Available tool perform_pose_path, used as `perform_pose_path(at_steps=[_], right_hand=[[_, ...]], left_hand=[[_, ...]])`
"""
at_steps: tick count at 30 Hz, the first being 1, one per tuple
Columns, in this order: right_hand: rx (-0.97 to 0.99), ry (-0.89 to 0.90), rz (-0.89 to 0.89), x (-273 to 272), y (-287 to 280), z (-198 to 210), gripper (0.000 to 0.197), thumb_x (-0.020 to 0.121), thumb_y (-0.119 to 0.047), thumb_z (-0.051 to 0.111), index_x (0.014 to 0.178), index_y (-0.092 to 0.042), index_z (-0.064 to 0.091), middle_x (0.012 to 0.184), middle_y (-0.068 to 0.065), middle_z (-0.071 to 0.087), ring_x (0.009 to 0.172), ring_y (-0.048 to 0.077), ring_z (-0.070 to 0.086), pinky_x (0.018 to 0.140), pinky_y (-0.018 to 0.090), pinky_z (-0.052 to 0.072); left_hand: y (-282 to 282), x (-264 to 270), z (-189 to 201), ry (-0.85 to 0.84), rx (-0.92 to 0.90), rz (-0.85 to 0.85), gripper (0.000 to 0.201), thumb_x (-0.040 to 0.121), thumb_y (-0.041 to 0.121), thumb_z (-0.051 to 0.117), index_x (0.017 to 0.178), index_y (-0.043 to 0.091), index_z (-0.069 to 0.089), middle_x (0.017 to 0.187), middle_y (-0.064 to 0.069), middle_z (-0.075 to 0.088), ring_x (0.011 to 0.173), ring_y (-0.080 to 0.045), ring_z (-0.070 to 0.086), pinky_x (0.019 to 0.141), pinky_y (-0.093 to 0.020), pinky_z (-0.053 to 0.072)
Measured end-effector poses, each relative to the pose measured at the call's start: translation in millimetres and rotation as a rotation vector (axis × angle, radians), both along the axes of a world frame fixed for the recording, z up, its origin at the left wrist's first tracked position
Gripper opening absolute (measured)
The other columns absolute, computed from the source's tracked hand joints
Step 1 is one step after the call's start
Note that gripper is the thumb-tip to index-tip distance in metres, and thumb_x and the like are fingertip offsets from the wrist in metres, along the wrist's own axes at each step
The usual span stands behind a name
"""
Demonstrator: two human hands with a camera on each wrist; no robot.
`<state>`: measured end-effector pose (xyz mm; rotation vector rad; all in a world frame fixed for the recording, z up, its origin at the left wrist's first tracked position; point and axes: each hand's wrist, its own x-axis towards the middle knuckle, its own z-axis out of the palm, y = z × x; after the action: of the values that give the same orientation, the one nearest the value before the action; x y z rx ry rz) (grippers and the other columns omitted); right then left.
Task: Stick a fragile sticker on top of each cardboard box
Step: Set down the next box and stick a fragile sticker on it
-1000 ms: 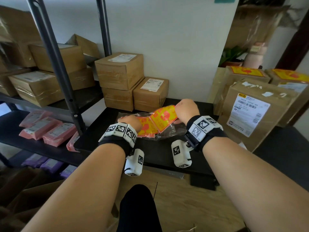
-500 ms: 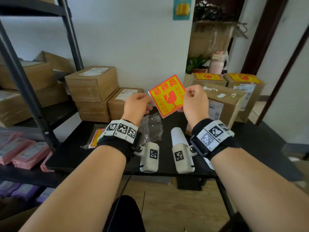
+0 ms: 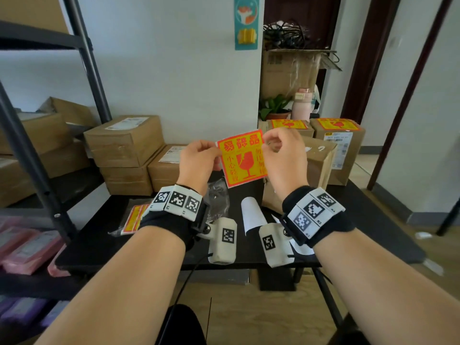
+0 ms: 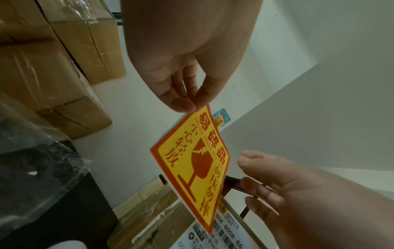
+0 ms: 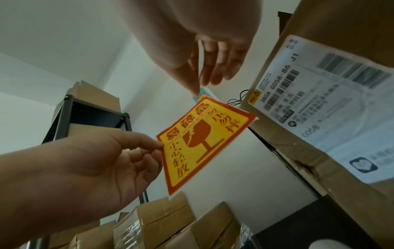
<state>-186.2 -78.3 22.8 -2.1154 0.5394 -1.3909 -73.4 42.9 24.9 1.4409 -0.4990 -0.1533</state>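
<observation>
A: What is the surface, and what sort of room is it?

B: A black counter (image 3: 368, 220) against a white wall, with wood flooring under it. On its left stands a dark metal shelf rack (image 3: 44, 175) holding taped cardboard boxes (image 3: 124, 140) and pink packets (image 3: 27, 250). A potted plant (image 3: 273, 108) and a pink bottle (image 3: 302, 105) sit at the back right.

A: And the hands?

B: Both are raised above the counter. The left hand (image 3: 196, 160) pinches the left top corner of the fragile sticker (image 3: 242, 158) between thumb and fingers. The right hand (image 3: 283, 155) has its fingertips curled at the top right corner; the wrist views show thumb and finger closing on that corner, the other fingers loose.

A: Any writing?

B: The sticker is yellow with a red border, a broken wine glass and red Chinese characters, large ones across the top. The tall box (image 3: 318, 165) just behind it carries a white shipping label with barcodes, "380A G058-86" and "G058". Two boxes behind it already bear stickers (image 3: 288, 124) on top. A clear bag of more stickers (image 3: 133, 217) lies at the counter's left, and a curled white backing sheet (image 3: 251, 215) lies in the middle.
</observation>
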Motion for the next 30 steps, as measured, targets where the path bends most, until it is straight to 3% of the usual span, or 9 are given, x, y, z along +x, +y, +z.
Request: perform_pose_path(at_steps=[3,7,15,22,27,30], right_hand=[[-0.014,0.080,0.100,5.2,9.4,-3.0,0.009,0.092,-0.013,0.060,0.092,-0.019,0.066,0.095,-0.006,0.063,0.087,0.006,0.057,0.071,0.012,0.043],[0.027,0.163,0.191,15.6,19.3,-13.6,0.009,0.092,-0.018,0.061,0.093,-0.021,0.069,0.093,-0.010,0.066,0.086,0.004,0.061,0.073,0.018,0.049],[-0.001,0.227,0.202,22.1,24.8,-22.4,0.007,0.087,-0.023,0.066,0.091,-0.024,0.071,0.092,-0.014,0.065,0.086,0.002,0.058,0.074,0.019,0.040],[-0.247,0.414,0.128,26.3,20.1,-28.1,0.039,0.072,-0.036,0.080,0.103,-0.018,0.066,0.108,0.002,0.059,0.106,0.022,0.049,0.087,0.037,0.043],[-0.254,0.389,0.111,27.9,15.4,-35.1,0.023,0.078,-0.019,0.072,0.100,-0.015,0.066,0.107,0.008,0.060,0.107,0.031,0.051,0.087,0.041,0.044],[-0.187,0.334,0.118,29.2,13.4,-38.3,0.023,0.080,-0.029,0.073,0.098,-0.016,0.066,0.101,0.006,0.059,0.103,0.028,0.053,0.085,0.040,0.044]], left_hand=[[6.9,-3.1,1.4,0.007,0.020,-0.028,0.011,0.088,-0.002,0.060,0.097,0.002,0.064,0.079,-0.012,0.067,0.061,-0.015,0.063,0.059,-0.023,0.057],[14.5,-5.6,-1.2,0.047,0.008,-0.063,0.009,0.086,0.002,0.061,0.089,-0.003,0.068,0.075,-0.016,0.069,0.063,-0.023,0.065,0.063,-0.031,0.058],[22.9,-6.8,-6.5,0.052,0.102,-0.096,0.002,0.087,0.005,0.061,0.085,0.006,0.061,0.073,-0.013,0.067,0.058,-0.021,0.064,0.056,-0.028,0.056],[18.2,2.9,-10.8,0.199,0.024,-0.073,0.015,0.083,0.001,0.059,0.096,-0.004,0.065,0.076,-0.017,0.070,0.061,-0.023,0.066,0.063,-0.031,0.058],[17.3,3.0,-12.7,0.188,0.044,-0.116,0.009,0.080,-0.001,0.063,0.082,0.004,0.056,0.076,-0.017,0.066,0.061,-0.021,0.063,0.064,-0.028,0.057],[16.2,4.2,-13.9,0.183,0.054,-0.124,0.018,0.078,-0.005,0.064,0.073,0.006,0.051,0.077,-0.020,0.063,0.060,-0.022,0.061,0.061,-0.026,0.057]])
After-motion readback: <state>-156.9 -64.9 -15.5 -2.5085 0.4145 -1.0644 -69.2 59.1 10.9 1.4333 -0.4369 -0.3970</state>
